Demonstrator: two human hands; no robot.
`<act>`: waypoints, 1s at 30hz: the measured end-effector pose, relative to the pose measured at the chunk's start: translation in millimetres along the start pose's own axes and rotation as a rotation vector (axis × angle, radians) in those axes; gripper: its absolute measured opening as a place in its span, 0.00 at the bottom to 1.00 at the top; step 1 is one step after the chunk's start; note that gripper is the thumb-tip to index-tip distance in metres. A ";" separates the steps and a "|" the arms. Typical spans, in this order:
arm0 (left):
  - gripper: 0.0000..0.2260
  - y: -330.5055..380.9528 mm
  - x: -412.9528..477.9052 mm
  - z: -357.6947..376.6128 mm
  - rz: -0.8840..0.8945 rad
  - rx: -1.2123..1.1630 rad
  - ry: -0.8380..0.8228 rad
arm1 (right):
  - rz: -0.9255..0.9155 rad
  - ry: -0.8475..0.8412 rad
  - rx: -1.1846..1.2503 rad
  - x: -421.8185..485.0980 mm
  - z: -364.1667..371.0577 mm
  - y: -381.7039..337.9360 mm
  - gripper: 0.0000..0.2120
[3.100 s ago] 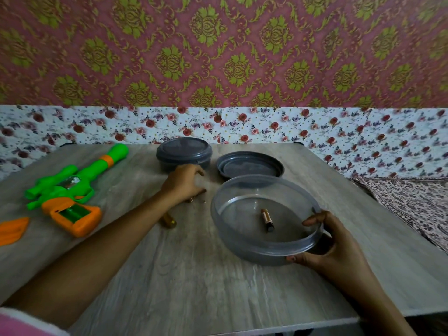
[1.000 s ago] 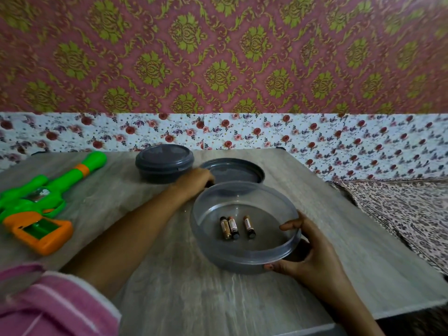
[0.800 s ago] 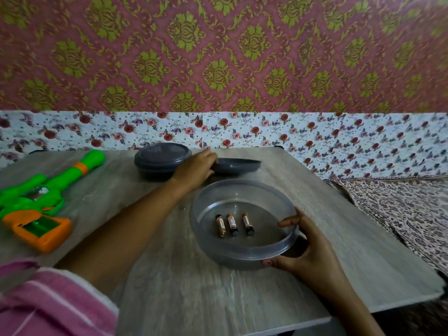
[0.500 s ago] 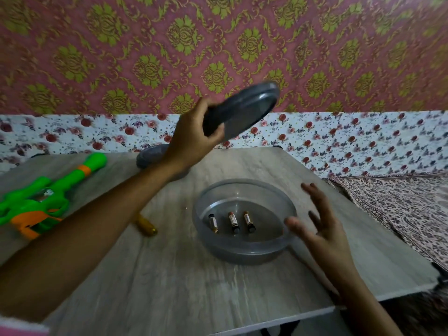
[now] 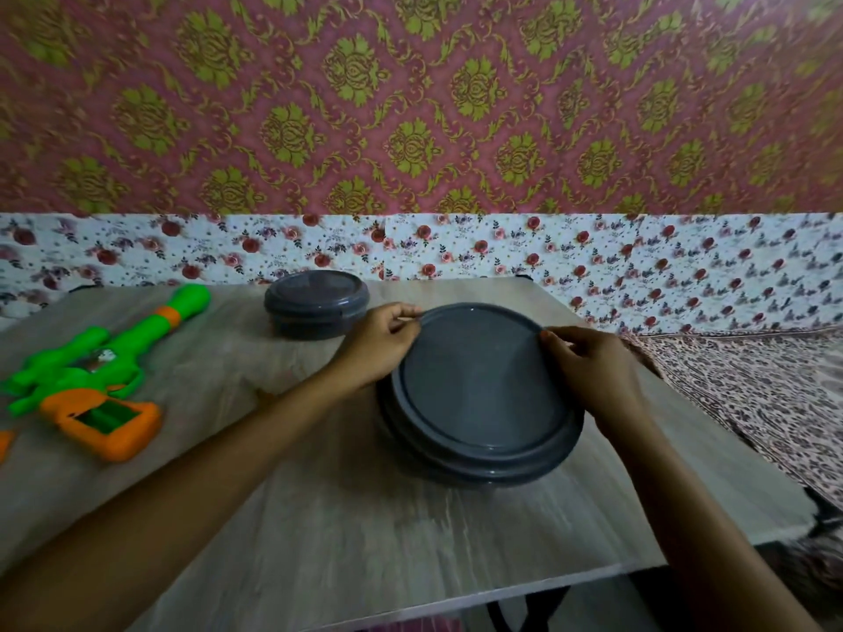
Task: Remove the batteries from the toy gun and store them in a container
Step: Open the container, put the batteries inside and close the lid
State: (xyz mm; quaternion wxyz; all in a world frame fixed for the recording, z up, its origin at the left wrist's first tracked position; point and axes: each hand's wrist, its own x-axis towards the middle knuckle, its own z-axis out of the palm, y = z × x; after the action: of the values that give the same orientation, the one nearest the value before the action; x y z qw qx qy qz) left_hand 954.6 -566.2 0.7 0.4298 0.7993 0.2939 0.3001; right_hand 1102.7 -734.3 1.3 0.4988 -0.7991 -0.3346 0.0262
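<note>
A dark grey round lid (image 5: 479,380) lies on top of the grey container (image 5: 483,469) at the table's middle right and hides everything inside it. My left hand (image 5: 381,342) pinches the lid's far left rim. My right hand (image 5: 588,367) grips its far right rim. The green and orange toy gun (image 5: 98,380) lies on the table at the left, with its orange battery compartment open and facing up.
A second, smaller grey container (image 5: 317,305) with its lid on stands at the back of the wooden table (image 5: 319,517). An orange piece (image 5: 3,444) shows at the left edge. Patterned cloth (image 5: 752,394) lies to the right of the table.
My left hand brought the lid down from the air onto the container. My right hand moved from open beside the bowl to the lid's rim. The batteries are now covered.
</note>
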 end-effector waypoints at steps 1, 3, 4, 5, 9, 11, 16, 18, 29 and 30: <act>0.12 -4.6 0.8 0.6 -0.015 0.051 -0.009 | -0.004 -0.018 -0.056 1.6 1.6 -2.2 0.13; 0.12 -11.8 3.0 -0.2 -0.048 0.112 -0.012 | 0.007 -0.079 -0.156 6.6 6.2 -5.0 0.14; 0.12 -13.6 4.2 -0.9 -0.067 0.120 -0.012 | 0.014 -0.110 -0.206 10.2 8.7 -6.4 0.15; 0.12 -14.7 5.6 -1.0 -0.085 0.106 -0.010 | 0.017 -0.139 -0.259 14.0 10.6 -7.8 0.16; 0.10 -14.2 8.4 1.1 -0.185 -0.033 -0.011 | 0.041 -0.264 -0.434 30.2 14.1 -18.5 0.20; 0.09 -15.6 8.4 3.5 -0.278 -0.136 -0.039 | 0.084 -0.344 -0.482 38.6 18.6 -19.8 0.24; 0.14 -20.1 5.2 8.4 -0.431 -0.343 0.001 | 0.236 -0.435 -0.416 49.0 28.8 -14.0 0.30; 0.14 -20.1 5.0 9.9 -0.456 -0.402 0.018 | 0.252 -0.433 -0.408 48.4 30.1 -10.7 0.31; 0.08 -20.2 -25.3 23.9 -0.369 -0.534 0.118 | 0.141 -0.338 -0.780 33.6 17.5 -2.6 0.19; 0.06 -20.7 -34.1 28.5 -0.338 -0.555 0.118 | 0.156 -0.351 -0.815 28.9 11.5 -2.7 0.17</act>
State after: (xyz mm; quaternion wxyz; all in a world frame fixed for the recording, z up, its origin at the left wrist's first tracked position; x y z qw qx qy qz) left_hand 949.1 -596.1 -37.8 0.6570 0.5729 0.3540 0.3389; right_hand 1119.4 -708.3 6.2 0.0754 -0.9367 -0.3357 0.0650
